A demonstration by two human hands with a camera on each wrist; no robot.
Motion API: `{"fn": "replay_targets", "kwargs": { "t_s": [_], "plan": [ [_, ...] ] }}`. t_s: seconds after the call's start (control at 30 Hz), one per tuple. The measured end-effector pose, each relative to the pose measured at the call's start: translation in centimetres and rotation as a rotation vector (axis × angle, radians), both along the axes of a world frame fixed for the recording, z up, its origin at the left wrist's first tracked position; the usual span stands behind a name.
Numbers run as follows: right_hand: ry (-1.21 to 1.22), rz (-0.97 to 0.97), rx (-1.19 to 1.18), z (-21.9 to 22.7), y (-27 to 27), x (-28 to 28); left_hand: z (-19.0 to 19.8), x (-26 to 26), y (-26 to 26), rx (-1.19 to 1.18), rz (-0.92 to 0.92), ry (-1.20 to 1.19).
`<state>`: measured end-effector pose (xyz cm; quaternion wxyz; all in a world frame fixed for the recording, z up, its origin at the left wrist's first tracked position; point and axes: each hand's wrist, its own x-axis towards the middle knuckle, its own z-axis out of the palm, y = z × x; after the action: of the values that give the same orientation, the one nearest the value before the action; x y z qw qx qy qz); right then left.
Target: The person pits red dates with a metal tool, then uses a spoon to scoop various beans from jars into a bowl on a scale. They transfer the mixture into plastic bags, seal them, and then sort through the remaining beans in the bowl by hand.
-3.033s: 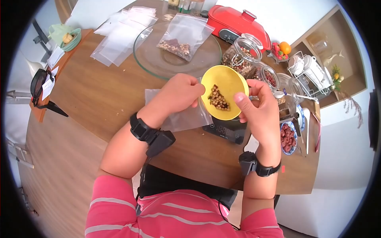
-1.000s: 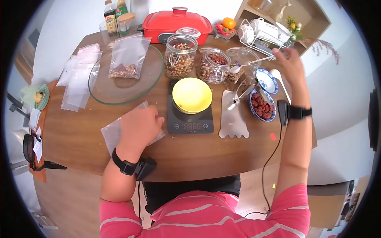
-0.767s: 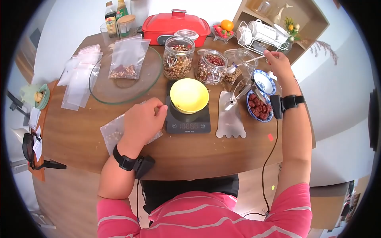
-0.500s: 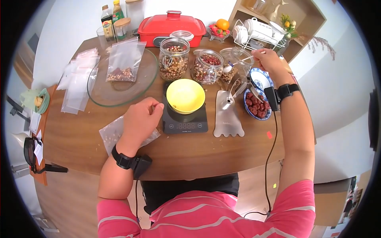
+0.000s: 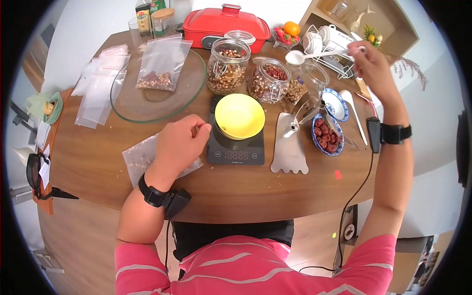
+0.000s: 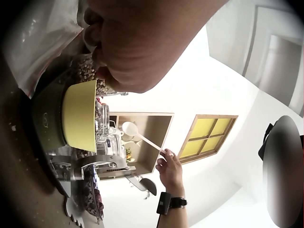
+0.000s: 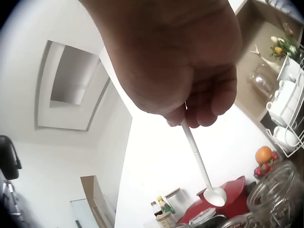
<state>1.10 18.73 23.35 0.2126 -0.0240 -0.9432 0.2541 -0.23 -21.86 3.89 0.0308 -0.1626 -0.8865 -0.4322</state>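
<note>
My right hand point(image 5: 371, 69) pinches the handle end of a white spoon point(image 5: 295, 57), raised above the jars; the spoon point(image 7: 216, 196) also shows in the right wrist view. Beside the scale point(image 5: 236, 157), my left hand point(image 5: 181, 145) hovers or rests over a clear plastic bag point(image 5: 137, 160), its fingers loosely curled with nothing visible in them. A yellow bowl point(image 5: 239, 117) stands on the scale, with a small dark bit inside. Behind it are open glass jars of mixed beans point(image 5: 227, 71) and red-topped beans point(image 5: 269, 81), and a smaller jar point(image 5: 296, 91).
A filled bag point(image 5: 156, 81) lies on a glass plate point(image 5: 123, 115), near stacked bags point(image 5: 96, 96). To the right are a metal scraper point(image 5: 289, 152), dried red fruit in a bowl point(image 5: 327, 136) and another spoon point(image 5: 355, 115). A red cooker point(image 5: 221, 27) stands behind.
The yellow bowl has gone from both hands, where it held beans, onto the scale. My right hand has reached right and lifted the white spoon up from the jars. The left hand stays near the bag.
</note>
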Motion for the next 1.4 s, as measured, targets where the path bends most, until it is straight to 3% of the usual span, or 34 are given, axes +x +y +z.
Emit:
{"fn": "replay_targets", "kwargs": {
  "t_s": [0.2, 0.3, 0.53, 0.6, 0.73, 0.8, 0.9, 1.4],
  "plan": [
    [-0.237, 0.129, -0.053, -2.2, -2.5, -3.1, -0.3, -0.2, -0.2, 0.021, -0.017, -0.011],
    [-0.219, 0.144, 0.088, -2.8, -3.2, -3.8, -0.8, -0.4, -0.3, 0.043, -0.012, 0.010],
    [-0.289, 0.223, 0.163, -2.6, -3.7, -6.5, -0.2, -0.6, -0.4, -0.012, 0.010, -0.030],
    [-0.445, 0.205, 0.082, -3.1, -3.1, -7.5, -0.3, -0.6, -0.4, -0.006, -0.003, -0.015],
    [-0.431, 0.159, -0.097, -4.9, -0.9, -9.1, -0.5, -0.7, -0.4, 0.012, -0.007, -0.003],
    [-0.455, 0.059, -0.364, -5.6, 0.1, -9.3, -0.1, -0.6, -0.4, -0.014, 0.003, -0.025],
    [-0.477, 0.053, -0.533, -6.4, 2.2, -9.6, 0.1, -0.6, -0.3, -0.011, 0.007, -0.050],
    [-0.322, 0.047, -0.919, -9.0, 6.0, -8.3, -0.6, -0.7, -0.2, 0.005, -0.001, -0.025]
  ]
}}
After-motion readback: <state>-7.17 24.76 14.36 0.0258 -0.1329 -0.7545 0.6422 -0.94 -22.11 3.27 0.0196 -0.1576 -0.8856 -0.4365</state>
